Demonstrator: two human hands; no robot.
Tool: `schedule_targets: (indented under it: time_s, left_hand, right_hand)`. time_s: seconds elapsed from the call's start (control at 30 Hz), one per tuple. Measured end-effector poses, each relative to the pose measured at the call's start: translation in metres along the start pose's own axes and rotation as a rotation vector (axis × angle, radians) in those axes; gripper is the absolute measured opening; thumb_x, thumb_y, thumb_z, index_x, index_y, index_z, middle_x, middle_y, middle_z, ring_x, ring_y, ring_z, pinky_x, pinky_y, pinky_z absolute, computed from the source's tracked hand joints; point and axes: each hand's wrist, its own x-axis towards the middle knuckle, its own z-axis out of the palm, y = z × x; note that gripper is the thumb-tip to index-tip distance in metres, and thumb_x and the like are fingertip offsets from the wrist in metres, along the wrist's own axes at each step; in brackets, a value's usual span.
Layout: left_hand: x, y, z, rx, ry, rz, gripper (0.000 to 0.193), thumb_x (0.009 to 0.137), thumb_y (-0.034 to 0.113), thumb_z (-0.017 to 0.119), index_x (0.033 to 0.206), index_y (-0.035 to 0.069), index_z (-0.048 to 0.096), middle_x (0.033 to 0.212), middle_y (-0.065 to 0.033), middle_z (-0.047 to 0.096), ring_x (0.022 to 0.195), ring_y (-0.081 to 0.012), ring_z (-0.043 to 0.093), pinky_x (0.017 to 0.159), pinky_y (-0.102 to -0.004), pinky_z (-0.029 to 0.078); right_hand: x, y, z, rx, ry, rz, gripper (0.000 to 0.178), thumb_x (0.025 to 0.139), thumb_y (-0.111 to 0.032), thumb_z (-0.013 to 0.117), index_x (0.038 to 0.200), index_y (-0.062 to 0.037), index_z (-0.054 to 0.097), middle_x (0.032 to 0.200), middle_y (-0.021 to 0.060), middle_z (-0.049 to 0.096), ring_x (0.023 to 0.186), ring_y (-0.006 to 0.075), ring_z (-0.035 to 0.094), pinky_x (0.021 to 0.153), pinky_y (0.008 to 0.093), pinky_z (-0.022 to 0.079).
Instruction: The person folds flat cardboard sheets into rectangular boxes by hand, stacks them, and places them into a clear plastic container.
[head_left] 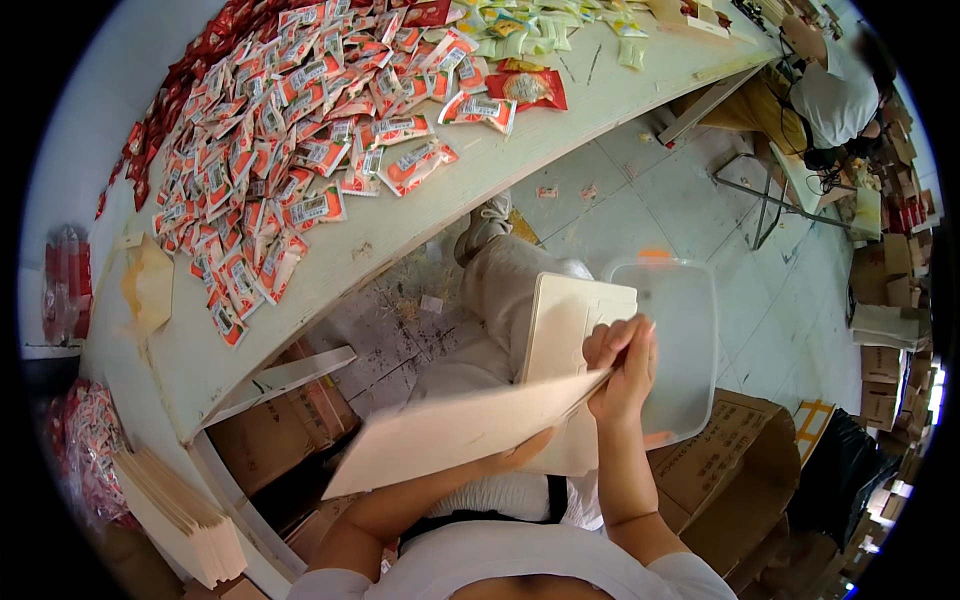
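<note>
A pale cream cardboard panel (460, 428) is tilted up across my lap. My right hand (624, 368) is closed with its fingers bent, pinching the panel's right end. My left hand (522, 450) lies against the underside of the panel, which hides most of its fingers. Behind it, a second cream cardboard piece with rounded corners (565, 315) rests on my legs. I cannot tell whether the two pieces are joined.
A long table (400, 235) bears a heap of small red-and-white packets (270, 150) and green packets (520, 35). To my right are a clear plastic bin (690, 330) and an open carton (730, 455). Stacked cardboard sheets (180, 515) stand lower left. Another person (830, 100) sits far right.
</note>
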Motion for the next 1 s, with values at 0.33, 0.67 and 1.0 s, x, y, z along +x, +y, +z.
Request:
schedule_targets:
  time_s: [0.33,0.67,1.0]
  left_hand:
    - [0.014,0.005,-0.073,0.259,-0.387,-0.266,0.046,0.078,0.03,0.061,0.112,0.001,0.05,0.109,-0.0116,0.054,0.097,-0.0202,0.051,0.08,-0.0305,0.04]
    - [0.027,0.005,-0.131,-0.406,-0.371,-0.694,0.04,0.08,0.021,0.061,0.11,-0.002,0.051,0.1,-0.0106,0.059,0.083,-0.0173,0.059,0.071,-0.0273,0.046]
    - [0.048,0.017,-0.065,-1.128,0.417,-0.287,0.025,0.086,0.015,0.05,0.109,0.005,0.047,0.083,-0.0041,0.056,0.065,-0.0104,0.054,0.051,-0.0235,0.042]
  right_hand:
    - [0.014,-0.015,-0.036,-0.704,0.065,-0.033,0.01,0.088,-0.011,0.049,0.082,-0.0032,0.052,0.051,-0.0071,0.034,0.044,0.001,0.025,0.041,0.0191,0.018]
    - [0.034,-0.047,-0.021,-1.037,-0.111,-0.161,0.01,0.084,-0.008,0.051,0.092,-0.0019,0.055,0.058,-0.0004,0.046,0.048,0.0055,0.037,0.045,0.0206,0.03]
    - [0.016,-0.05,-0.024,-0.877,-0.693,-0.259,0.087,0.061,-0.038,0.076,0.126,-0.0053,0.027,0.093,0.0143,0.06,0.075,0.0202,0.06,0.071,0.031,0.048]
